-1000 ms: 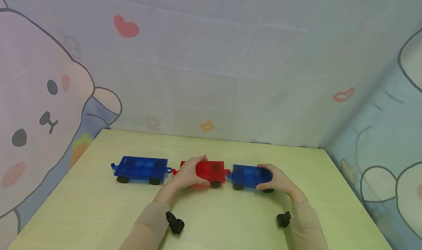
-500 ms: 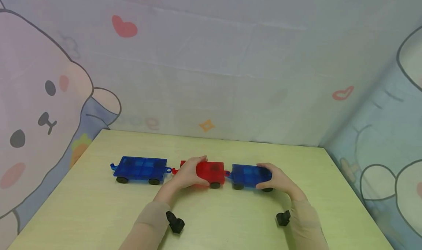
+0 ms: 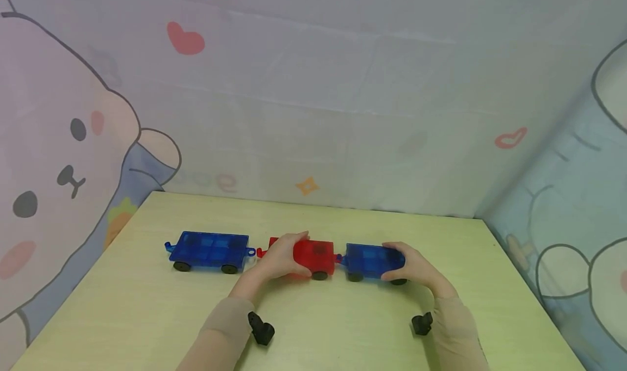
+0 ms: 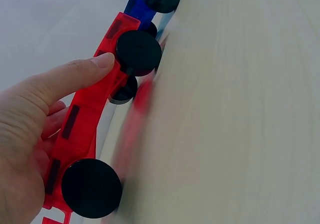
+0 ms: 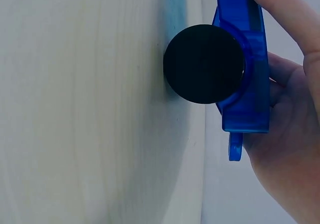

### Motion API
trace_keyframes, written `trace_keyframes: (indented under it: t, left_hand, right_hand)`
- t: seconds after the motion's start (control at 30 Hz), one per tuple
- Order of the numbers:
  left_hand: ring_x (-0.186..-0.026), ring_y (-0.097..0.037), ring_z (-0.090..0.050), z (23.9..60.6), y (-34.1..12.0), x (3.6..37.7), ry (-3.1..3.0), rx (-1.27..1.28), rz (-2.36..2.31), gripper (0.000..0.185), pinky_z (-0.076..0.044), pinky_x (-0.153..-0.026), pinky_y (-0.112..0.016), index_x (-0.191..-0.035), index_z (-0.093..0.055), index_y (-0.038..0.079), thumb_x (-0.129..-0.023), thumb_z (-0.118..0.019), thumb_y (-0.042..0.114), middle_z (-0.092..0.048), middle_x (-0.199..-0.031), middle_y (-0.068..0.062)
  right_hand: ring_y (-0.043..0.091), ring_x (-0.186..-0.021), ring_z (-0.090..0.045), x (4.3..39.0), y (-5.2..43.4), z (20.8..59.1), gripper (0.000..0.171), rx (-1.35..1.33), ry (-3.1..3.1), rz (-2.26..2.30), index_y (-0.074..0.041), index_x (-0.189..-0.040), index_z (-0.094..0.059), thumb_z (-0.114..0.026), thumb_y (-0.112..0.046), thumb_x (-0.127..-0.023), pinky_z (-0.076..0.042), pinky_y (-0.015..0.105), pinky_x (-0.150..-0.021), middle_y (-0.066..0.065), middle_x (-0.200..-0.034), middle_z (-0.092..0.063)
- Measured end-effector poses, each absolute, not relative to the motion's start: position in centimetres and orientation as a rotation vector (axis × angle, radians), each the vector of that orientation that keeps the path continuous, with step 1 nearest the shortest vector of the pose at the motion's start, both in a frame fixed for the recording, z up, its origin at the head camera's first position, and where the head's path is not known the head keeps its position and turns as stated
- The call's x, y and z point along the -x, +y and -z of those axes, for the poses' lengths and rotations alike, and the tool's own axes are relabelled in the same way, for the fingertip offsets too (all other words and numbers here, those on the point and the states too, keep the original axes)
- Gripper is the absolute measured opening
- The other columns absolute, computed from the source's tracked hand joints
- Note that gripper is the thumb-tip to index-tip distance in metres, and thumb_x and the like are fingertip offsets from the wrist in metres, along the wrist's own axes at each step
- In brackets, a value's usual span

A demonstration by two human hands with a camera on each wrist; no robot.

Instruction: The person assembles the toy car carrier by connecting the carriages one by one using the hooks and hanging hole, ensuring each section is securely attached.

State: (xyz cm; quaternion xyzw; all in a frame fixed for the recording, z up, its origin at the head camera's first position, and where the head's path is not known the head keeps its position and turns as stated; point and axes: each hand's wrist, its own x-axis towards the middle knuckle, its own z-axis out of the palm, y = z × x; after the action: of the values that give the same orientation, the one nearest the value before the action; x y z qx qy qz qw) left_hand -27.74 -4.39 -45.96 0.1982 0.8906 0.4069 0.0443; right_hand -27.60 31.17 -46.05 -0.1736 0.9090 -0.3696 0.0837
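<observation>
While your left hand (image 3: 279,257) clamps the red translucent plastic wheeled car (image 3: 313,255) and your right hand (image 3: 409,265) grips the blue translucent one (image 3: 369,261), keep fingers on their stiff, light, slippery edges, clear of the wheels.

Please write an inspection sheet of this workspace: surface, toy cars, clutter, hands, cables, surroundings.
Surface: pale green table, bare wood grain.
Job's things: red car and right blue car end to end, on black wheels.
Clutter: left blue car standing apart from the hands.
Grippers: left hand grips the red car; right hand grips the right blue car.
Cables: nothing seen.
Surroundings: cartoon bear backdrop with hearts.
</observation>
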Motion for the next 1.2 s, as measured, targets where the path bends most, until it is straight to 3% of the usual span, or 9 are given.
trace_keyframes:
  t: [0.53,0.87,1.2]
  left_hand:
    - [-0.138,-0.033,-0.036,45.4,-4.6,27.3,2.725,-0.64,-1.213,0.094,-0.036,-0.109,-0.054,-0.147,-0.04,0.01,-0.068,-0.088,0.021,-0.045,-0.148,-0.008]
    - [-0.135,-0.032,-0.042,45.2,-5.5,27.2,2.717,-0.733,-1.191,0.088,-0.038,-0.108,-0.052,-0.145,-0.043,0.007,-0.07,-0.086,0.024,-0.048,-0.146,-0.01]
    - [-0.134,-0.035,-0.042,45.0,-8.9,27.3,2.727,-0.775,-1.237,0.085,-0.036,-0.109,-0.053,-0.143,-0.046,0.006,-0.071,-0.087,0.024,-0.049,-0.144,-0.011]
  right_hand:
    - [0.045,-0.137,-0.032,27.4,31.0,45.9,0.086,0.519,2.727,1.075,-0.002,-0.143,-0.042,-0.083,-0.034,-0.074,-0.031,0.062,-0.107,0.022,-0.148,-0.039]
    - [0.051,-0.137,-0.025,27.0,30.7,45.2,0.087,0.569,2.811,0.963,0.002,-0.142,-0.042,-0.083,-0.036,-0.074,-0.025,0.068,-0.107,0.028,-0.148,-0.035]
    - [0.043,-0.141,-0.026,26.7,26.2,43.0,0.086,0.632,2.82,1.062,-0.007,-0.146,-0.039,-0.082,-0.032,-0.075,-0.029,0.064,-0.108,0.02,-0.152,-0.033]
